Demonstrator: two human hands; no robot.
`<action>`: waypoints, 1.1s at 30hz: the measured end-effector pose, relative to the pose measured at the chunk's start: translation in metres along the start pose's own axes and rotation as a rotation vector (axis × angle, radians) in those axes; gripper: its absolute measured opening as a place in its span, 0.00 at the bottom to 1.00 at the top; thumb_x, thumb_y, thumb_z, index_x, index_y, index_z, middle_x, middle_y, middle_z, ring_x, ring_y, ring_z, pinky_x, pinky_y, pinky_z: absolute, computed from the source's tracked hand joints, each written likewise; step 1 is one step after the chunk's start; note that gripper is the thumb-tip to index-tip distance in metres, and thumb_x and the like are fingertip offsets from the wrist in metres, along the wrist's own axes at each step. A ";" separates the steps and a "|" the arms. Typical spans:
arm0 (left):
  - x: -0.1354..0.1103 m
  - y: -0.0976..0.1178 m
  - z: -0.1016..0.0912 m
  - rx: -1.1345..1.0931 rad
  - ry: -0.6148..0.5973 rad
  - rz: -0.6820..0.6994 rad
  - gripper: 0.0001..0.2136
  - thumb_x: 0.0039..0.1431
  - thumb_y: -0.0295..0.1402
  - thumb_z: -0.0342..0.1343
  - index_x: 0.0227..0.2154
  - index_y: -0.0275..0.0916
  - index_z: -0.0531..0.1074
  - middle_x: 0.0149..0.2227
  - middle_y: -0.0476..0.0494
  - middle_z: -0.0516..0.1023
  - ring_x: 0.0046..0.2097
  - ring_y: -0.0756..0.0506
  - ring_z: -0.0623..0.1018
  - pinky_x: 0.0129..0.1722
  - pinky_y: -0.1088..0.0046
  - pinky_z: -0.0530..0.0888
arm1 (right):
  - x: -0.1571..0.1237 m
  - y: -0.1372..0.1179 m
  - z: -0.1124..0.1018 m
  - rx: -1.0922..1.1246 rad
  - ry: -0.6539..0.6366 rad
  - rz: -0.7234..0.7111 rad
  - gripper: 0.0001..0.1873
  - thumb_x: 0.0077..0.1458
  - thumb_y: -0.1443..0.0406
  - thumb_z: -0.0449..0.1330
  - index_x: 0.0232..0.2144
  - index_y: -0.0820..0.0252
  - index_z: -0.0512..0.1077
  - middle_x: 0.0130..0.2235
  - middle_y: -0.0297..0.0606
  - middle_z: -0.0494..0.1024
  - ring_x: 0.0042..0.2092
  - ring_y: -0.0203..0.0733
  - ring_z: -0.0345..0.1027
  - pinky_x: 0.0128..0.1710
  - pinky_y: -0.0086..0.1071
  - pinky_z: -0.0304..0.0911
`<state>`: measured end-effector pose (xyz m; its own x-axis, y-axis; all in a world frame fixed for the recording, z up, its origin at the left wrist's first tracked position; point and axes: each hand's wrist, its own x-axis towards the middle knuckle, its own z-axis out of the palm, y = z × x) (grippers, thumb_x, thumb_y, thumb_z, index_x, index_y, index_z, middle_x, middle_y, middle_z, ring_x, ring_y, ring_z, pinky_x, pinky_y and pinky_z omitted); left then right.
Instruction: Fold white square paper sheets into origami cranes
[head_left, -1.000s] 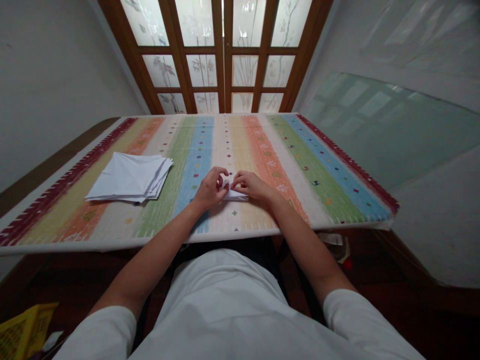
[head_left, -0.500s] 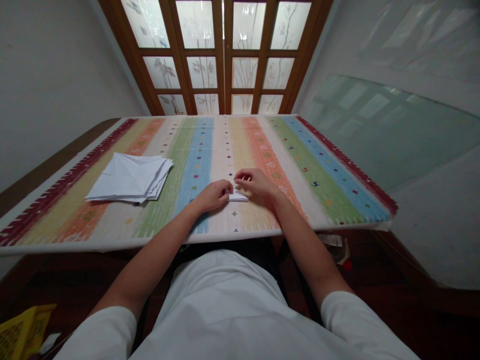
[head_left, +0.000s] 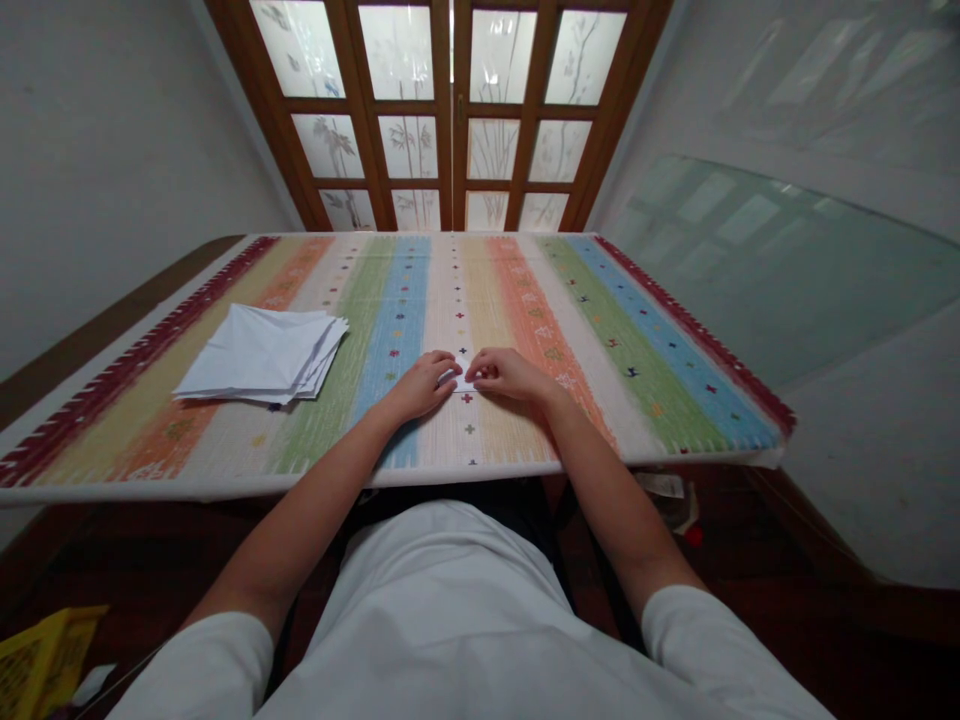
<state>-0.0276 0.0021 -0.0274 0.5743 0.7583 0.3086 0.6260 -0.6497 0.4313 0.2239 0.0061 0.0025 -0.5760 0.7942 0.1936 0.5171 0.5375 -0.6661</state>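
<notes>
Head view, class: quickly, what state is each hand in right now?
Left hand: curled, fingertips at the folded white paper; grip cannot be told.
Right hand: curled, fingertips at the same paper; grip cannot be told.

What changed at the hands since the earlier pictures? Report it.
Both hands came down from their raised pinch and closed toward each other: the left hand and right hand now lie low over the small folded white paper, mostly covering it. The stack of white paper stayed put on the striped cloth.
</notes>
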 end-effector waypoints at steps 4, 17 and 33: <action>0.002 -0.001 0.001 0.035 0.080 -0.072 0.10 0.70 0.27 0.60 0.50 0.41 0.81 0.55 0.36 0.79 0.56 0.38 0.78 0.62 0.54 0.76 | -0.004 -0.002 -0.001 0.120 -0.125 0.058 0.11 0.56 0.67 0.67 0.40 0.60 0.88 0.35 0.39 0.84 0.33 0.39 0.72 0.36 0.31 0.64; -0.001 0.004 -0.012 -0.115 0.001 -0.012 0.12 0.55 0.24 0.59 0.41 0.37 0.81 0.42 0.39 0.80 0.41 0.42 0.79 0.49 0.61 0.77 | 0.000 0.002 -0.006 0.039 -0.074 -0.017 0.11 0.55 0.69 0.68 0.41 0.58 0.87 0.45 0.43 0.86 0.39 0.42 0.74 0.43 0.34 0.66; 0.000 0.000 -0.013 -0.138 0.005 -0.072 0.12 0.55 0.26 0.58 0.41 0.37 0.81 0.40 0.42 0.79 0.35 0.45 0.75 0.46 0.62 0.78 | 0.000 0.013 -0.006 0.143 -0.021 0.073 0.11 0.50 0.65 0.76 0.39 0.58 0.87 0.43 0.41 0.85 0.40 0.42 0.73 0.42 0.33 0.65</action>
<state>-0.0346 0.0033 -0.0162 0.5273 0.8032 0.2770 0.5871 -0.5802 0.5645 0.2348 0.0146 -0.0015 -0.5544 0.8225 0.1269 0.4636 0.4318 -0.7737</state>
